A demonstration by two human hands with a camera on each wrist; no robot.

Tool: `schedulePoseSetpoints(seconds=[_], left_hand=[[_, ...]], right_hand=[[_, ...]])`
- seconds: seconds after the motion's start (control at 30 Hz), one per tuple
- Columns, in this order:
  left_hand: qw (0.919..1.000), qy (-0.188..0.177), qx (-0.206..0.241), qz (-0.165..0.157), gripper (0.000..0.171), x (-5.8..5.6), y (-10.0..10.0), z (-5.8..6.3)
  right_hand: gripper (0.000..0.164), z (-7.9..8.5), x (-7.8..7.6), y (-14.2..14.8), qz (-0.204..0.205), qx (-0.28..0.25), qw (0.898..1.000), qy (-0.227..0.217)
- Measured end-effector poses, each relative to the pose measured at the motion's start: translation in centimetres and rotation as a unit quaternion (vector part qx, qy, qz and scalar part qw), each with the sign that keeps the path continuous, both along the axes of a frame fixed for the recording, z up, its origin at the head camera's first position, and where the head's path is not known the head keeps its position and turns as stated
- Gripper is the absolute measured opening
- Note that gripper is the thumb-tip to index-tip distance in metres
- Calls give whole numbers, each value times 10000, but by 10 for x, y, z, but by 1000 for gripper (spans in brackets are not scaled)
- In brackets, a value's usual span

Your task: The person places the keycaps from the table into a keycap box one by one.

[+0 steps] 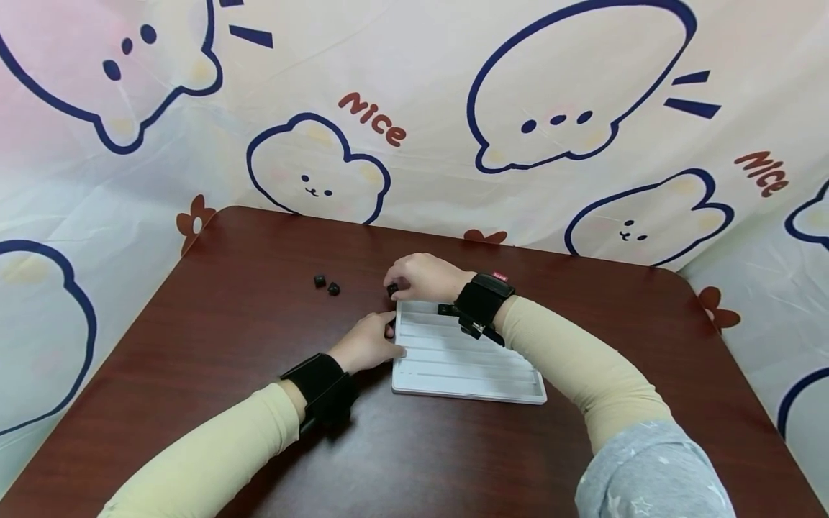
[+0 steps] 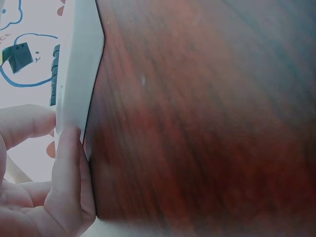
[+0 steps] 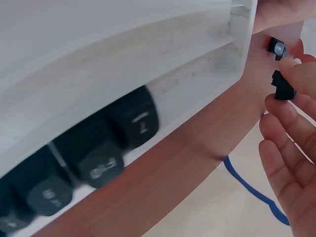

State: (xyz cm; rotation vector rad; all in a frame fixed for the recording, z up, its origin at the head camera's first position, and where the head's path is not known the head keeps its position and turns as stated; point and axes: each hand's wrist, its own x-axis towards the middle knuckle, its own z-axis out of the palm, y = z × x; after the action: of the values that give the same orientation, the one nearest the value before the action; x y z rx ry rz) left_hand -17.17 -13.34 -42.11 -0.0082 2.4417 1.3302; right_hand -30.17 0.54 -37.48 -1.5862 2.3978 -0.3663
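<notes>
A white ridged tray [image 1: 466,360] lies on the table, with black keycaps [image 3: 101,165] in a row along its far slot. At its left edge, my left hand [image 1: 365,344] grips the rim between thumb and fingers; the left wrist view shows the fingertips on the tray's wall [image 2: 76,74]. Just beyond the far left corner, my right hand [image 1: 427,277] pinches a single black keycap [image 3: 283,86] between thumb and fingertip. Another loose keycap [image 3: 277,47] shows behind that one in the right wrist view. My right wrist strap hides part of the keycap row in the head view.
Two loose black keycaps, one nearer [image 1: 333,288] and one farther [image 1: 320,281], lie on the brown table [image 1: 259,309] left of the tray. A printed cloth [image 1: 427,72] hangs behind the table and along its sides.
</notes>
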Motion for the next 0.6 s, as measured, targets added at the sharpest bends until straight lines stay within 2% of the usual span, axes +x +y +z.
schedulePoseSetpoints(seconds=[0.4,0.6], left_hand=[[10000,13,53,-8,77,1,2,-1],[9999,-19,103,44,77,1,2,0]], right_hand=[[23,-5,1,32,-464,-233,9980,-362],[23,-6,2,44,-478,-319,9980,-277]])
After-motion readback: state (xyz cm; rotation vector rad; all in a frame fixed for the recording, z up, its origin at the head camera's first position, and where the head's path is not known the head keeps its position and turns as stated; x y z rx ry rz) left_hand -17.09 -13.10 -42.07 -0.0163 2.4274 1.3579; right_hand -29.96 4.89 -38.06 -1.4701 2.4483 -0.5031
